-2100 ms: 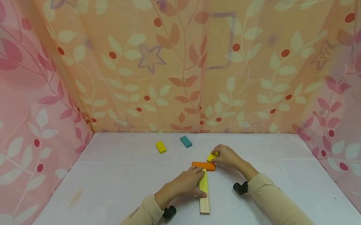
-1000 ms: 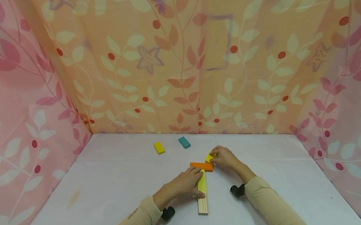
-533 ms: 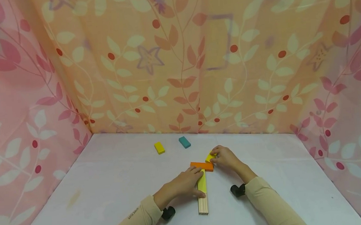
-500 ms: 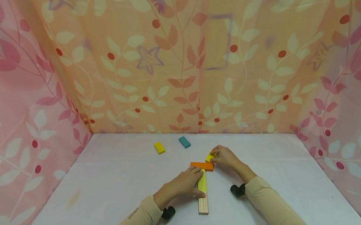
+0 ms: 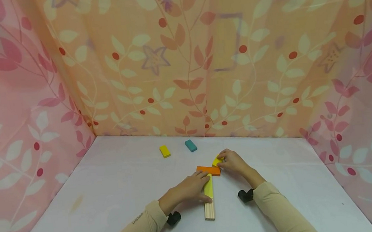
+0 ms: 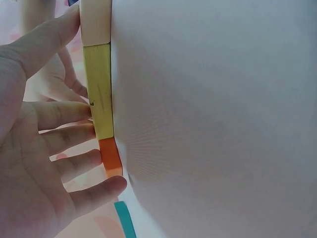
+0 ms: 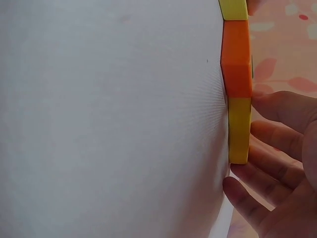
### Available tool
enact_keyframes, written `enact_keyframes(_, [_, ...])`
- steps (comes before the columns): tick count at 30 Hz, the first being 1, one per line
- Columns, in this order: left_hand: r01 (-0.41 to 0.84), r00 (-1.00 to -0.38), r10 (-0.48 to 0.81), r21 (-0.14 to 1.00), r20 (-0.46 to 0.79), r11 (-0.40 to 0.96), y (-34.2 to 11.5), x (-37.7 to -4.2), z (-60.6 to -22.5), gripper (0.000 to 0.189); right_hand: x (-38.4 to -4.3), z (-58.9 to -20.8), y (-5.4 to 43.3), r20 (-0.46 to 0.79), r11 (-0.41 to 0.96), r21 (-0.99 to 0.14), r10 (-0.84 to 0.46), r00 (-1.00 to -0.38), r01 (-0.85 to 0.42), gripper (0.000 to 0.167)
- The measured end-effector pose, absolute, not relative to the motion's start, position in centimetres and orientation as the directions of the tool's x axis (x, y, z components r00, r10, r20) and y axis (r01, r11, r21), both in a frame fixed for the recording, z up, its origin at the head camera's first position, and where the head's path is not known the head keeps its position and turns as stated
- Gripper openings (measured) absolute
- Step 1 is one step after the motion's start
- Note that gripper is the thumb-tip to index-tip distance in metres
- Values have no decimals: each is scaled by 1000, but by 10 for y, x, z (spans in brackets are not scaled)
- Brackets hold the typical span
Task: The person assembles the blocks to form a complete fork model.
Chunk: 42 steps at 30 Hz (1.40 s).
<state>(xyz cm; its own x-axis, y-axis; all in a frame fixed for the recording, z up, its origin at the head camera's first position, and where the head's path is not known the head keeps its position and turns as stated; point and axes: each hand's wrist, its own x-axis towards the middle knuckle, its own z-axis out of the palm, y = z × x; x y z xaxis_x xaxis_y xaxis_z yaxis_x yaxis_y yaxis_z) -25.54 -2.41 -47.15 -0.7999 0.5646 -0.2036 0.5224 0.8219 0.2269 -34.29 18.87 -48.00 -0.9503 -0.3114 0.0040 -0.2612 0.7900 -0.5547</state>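
Observation:
My left hand [image 5: 189, 189] lies over a row of wooden blocks, fingers spread and nearly straight. Its fingertips touch the side of a lime-yellow block [image 5: 208, 189] and an orange block [image 5: 209, 170]; its thumb is at a plain wood block [image 5: 209, 211]. The plain and lime blocks line up end to end, and the orange one lies crosswise at their far end. My right hand [image 5: 235, 162] holds a yellow block [image 7: 239, 131] between thumb and fingers, against the orange block's far right corner. In the right wrist view its fingertips sit along that block's edge.
Farther back on the white tabletop [image 5: 119, 179] lie another yellow block [image 5: 164, 151] and a teal block [image 5: 191, 145]. Flowered fabric [image 5: 130, 80] hangs as walls behind and on both sides. Black wrist cameras [image 5: 246, 195] stick out beneath the sleeves.
The head view shifts slightly between frames. Both hands and all the blocks keep their places.

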Motion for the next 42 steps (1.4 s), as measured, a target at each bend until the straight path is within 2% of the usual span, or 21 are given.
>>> enact_keyframes(21, [511,-803,561,250,-204,822,-24,-255,-473,84,-345,-479,189,23,806,-505,-347,-938,-310,27])
enact_keyframes(32, [510,-805,558,246,-199,824,-24,-254,-469,84,-354,-467,189,88,796,-473,-385,-919,-379,22])
enact_keyframes(42, [490,-809,546,262,-217,831,-22,-255,-471,85,-377,-456,175,-6,797,-495,-402,-915,-347,31])
